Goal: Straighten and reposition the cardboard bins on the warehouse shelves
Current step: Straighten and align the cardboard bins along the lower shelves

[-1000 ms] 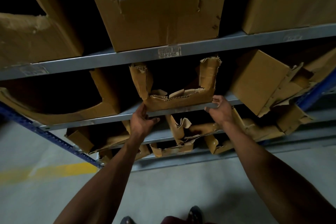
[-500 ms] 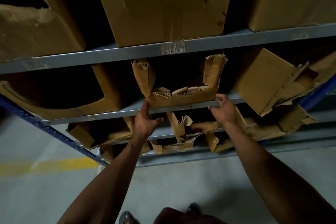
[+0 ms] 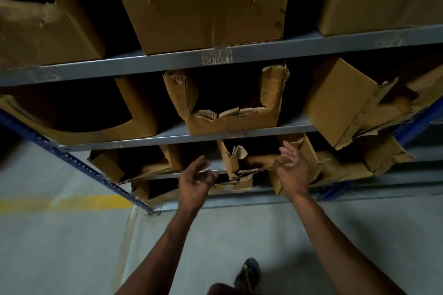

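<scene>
Two bare hands, left hand (image 3: 195, 181) and right hand (image 3: 291, 167), hover with loosely spread fingers, holding nothing, below a torn cardboard bin (image 3: 230, 112) on a grey shelf (image 3: 167, 137).

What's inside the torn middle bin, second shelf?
Nothing visible inside the torn bin: its interior is dark above the ragged front edge. Anything deeper or low behind the front wall is hidden.
</scene>
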`<state>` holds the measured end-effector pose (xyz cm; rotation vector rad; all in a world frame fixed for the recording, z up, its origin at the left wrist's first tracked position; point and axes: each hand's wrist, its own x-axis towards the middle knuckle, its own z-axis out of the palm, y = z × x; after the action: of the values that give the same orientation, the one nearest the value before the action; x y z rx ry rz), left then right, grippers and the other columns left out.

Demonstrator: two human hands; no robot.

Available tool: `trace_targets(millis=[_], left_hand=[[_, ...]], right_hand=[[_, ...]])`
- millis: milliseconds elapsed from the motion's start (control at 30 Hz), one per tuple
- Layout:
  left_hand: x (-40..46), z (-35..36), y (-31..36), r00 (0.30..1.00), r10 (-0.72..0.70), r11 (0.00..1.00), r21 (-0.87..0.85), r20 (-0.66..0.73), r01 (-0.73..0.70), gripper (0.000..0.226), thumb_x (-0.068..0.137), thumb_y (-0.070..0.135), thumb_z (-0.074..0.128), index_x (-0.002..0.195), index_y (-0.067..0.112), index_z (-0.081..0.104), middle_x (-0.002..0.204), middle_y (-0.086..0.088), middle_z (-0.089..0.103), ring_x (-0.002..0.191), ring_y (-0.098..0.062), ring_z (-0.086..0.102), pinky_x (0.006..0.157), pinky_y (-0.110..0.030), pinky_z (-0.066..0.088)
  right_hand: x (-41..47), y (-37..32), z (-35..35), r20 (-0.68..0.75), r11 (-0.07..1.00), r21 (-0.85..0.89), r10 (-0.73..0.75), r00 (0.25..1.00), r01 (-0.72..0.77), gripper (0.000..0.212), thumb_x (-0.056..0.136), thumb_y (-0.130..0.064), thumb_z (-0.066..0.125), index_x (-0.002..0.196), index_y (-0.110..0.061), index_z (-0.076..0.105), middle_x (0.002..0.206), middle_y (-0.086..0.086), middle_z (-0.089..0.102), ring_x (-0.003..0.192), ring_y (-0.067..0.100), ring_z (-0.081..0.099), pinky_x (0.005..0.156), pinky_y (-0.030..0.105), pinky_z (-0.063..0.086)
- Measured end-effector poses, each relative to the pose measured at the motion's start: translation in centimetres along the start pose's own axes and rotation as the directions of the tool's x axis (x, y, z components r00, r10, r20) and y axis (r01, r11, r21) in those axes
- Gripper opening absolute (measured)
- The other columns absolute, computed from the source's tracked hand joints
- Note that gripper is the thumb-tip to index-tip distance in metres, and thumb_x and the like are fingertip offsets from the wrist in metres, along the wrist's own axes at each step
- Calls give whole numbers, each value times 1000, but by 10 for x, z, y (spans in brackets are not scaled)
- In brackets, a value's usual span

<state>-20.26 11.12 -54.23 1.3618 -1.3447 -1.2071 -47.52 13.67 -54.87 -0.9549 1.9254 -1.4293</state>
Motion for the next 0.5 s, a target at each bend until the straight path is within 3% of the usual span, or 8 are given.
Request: trace_targets(millis=[67, 167, 367, 500], left_hand=[[-14, 4, 4, 999, -2, 1000, 11, 33, 2, 52, 92, 17, 82, 138, 30, 63, 126, 5, 75, 116, -16, 72, 91, -43, 65], [-33, 10, 10, 998, 2, 1000, -9, 57, -2, 39, 93, 14, 81, 128, 27, 70, 115, 2, 79, 109, -18, 75, 88, -44, 65], [-77, 31, 25, 998, 23, 999, -37, 62, -21, 31, 95, 16, 79, 125, 21, 73, 106, 0, 81, 99, -18, 78, 78, -35, 64], [-115, 59, 20, 997, -46, 997, -55, 62, 50, 21, 97, 17, 77, 117, 21, 76, 101, -2, 81, 95, -23, 78, 76, -42, 64]], right_hand=[[-15, 3, -12, -4, 999, 37, 8, 1000, -8, 57, 85, 1, 78, 138, -15, 62, 119, -1, 71, 111, 12, 67, 92, 21, 53], [-36, 6, -29, -16, 995, 98, 21, 1000, -20, 45, 86, 0, 77, 128, -15, 68, 111, -1, 74, 105, 12, 70, 95, 28, 56], [-77, 0, -81, -2, 995, 103, -4, 1000, 4, 31, 90, -2, 73, 115, -19, 71, 101, -5, 75, 98, 7, 71, 91, 25, 56], [-101, 7, -128, 31, 998, 54, 12, 999, -14, 25, 91, 0, 72, 111, -15, 74, 96, -4, 77, 91, 5, 72, 85, 20, 55]])
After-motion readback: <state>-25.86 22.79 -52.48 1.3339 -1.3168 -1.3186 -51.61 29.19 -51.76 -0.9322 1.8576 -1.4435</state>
